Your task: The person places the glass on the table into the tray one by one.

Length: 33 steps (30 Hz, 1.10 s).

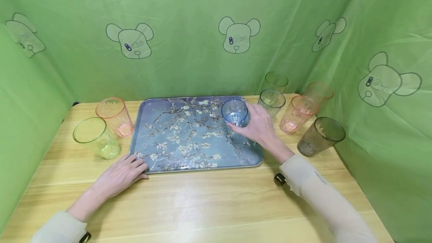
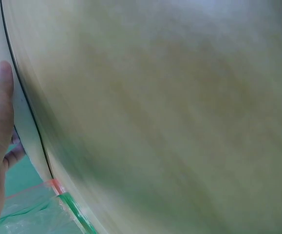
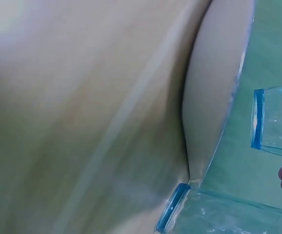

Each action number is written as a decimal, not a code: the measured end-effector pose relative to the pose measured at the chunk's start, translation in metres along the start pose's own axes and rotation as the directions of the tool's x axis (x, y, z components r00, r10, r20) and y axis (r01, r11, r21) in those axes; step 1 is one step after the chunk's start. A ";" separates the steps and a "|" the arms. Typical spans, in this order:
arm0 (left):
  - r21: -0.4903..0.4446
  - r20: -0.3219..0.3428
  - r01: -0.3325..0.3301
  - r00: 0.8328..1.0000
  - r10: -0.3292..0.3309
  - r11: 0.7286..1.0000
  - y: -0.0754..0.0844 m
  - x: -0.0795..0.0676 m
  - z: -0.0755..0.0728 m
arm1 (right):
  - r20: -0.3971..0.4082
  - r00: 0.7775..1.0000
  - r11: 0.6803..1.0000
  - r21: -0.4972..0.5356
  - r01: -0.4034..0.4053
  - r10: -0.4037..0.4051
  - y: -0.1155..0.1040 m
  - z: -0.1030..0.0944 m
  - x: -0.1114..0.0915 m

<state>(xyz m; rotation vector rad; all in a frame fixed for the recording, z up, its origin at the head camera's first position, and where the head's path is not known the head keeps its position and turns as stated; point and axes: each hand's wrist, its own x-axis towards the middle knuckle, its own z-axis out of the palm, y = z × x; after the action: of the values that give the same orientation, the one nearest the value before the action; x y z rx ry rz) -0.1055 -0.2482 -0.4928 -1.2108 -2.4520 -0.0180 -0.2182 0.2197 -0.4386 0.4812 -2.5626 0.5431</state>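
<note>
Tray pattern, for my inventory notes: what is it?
The tray has a white-blossom branch pattern on mostly blue; clearest in the head view.

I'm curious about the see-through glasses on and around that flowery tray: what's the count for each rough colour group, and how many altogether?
Blue glass, in the right hand: 1
Pink or orange glasses: 3
Green or dark-tinted glasses (exact shades hard to tell): 4
Total: 8
</note>
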 end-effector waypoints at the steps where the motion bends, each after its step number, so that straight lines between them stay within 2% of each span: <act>1: 0.002 0.000 -0.001 1.000 0.001 1.000 0.000 0.000 0.000 | -0.001 1.000 1.000 -0.003 0.005 -0.005 0.000 0.001 0.002; 7: 0.005 0.004 0.000 1.000 0.000 1.000 0.000 -0.001 0.001 | -0.004 1.000 1.000 0.005 0.011 -0.011 -0.001 0.008 0.012; 13: 0.004 0.008 0.005 1.000 -0.005 1.000 0.000 -0.001 0.001 | 0.019 1.000 1.000 0.018 -0.024 0.024 -0.001 0.014 0.023; 24: -0.001 0.002 0.000 1.000 0.000 1.000 0.000 -0.001 0.002 | 0.077 0.993 0.996 -0.038 -0.084 0.087 -0.001 0.023 0.043; 33: 0.002 0.004 0.005 1.000 -0.005 1.000 0.000 0.000 0.002 | 0.135 0.979 0.986 -0.080 -0.146 0.156 0.003 0.030 0.058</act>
<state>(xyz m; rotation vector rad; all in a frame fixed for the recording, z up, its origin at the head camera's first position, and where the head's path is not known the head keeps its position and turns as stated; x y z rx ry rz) -0.1064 -0.2482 -0.4948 -1.2055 -2.4576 -0.0144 -0.2780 0.1951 -0.4338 0.3117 -2.7594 0.4848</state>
